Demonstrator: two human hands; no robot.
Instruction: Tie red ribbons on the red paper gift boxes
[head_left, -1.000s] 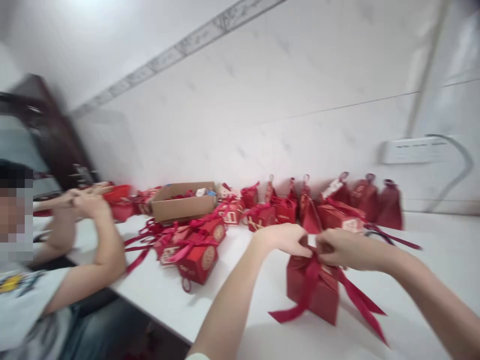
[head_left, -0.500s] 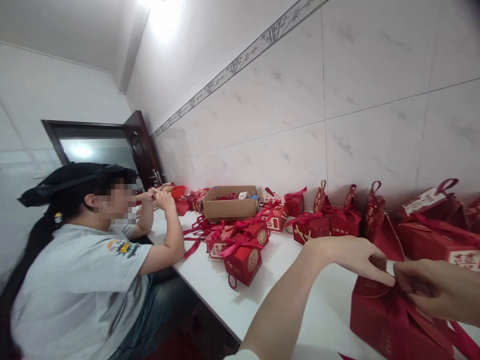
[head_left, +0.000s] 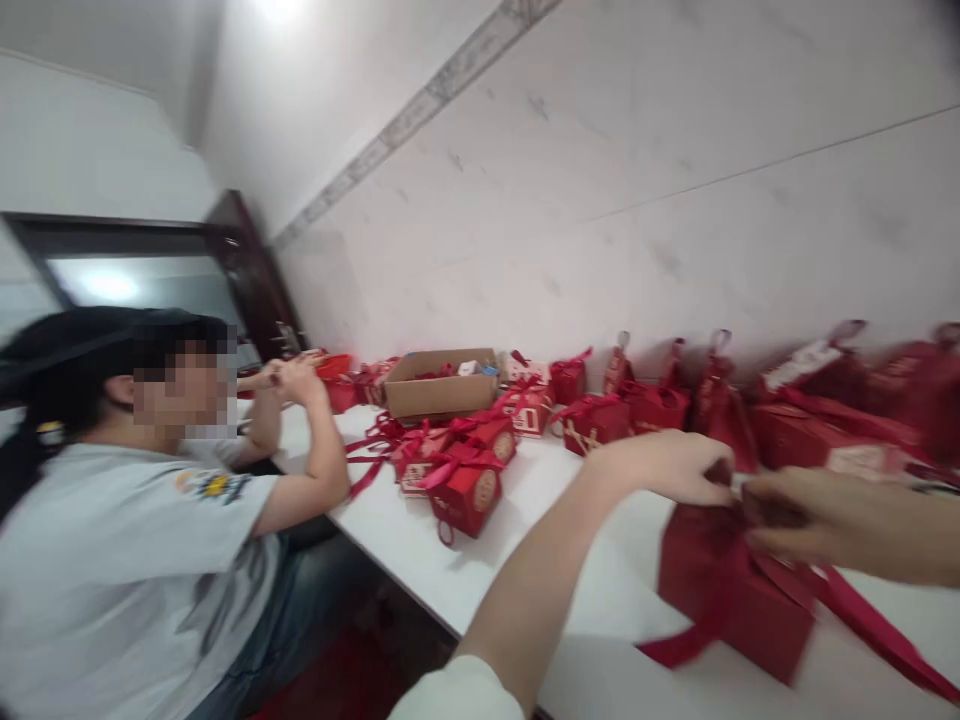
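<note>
A red gift box (head_left: 731,590) stands on the white table at the lower right, with a dark red ribbon (head_left: 690,640) draped over it and its ends trailing on both sides. My left hand (head_left: 686,467) reaches across to the box's top edge, thumb and fingers pinched there. From the right, my right hand (head_left: 802,510) meets it at the same edge, its fingers curled closed. The fingertips nearly touch, and the exact part of the top between them is hidden.
Along the tiled wall stand several red gift boxes (head_left: 656,405). Ribbon-tied boxes (head_left: 465,495) cluster mid-table, before an open cardboard carton (head_left: 420,400) with small items inside. At the left a person (head_left: 142,560) sits at the table edge, both hands raised. An orange-red container (head_left: 334,367) stands farther back.
The view has swung right, shifting everything leftward, and is blurred. My hands stay together at the gift box's top. More of the box and its trailing ribbon ends now shows.
</note>
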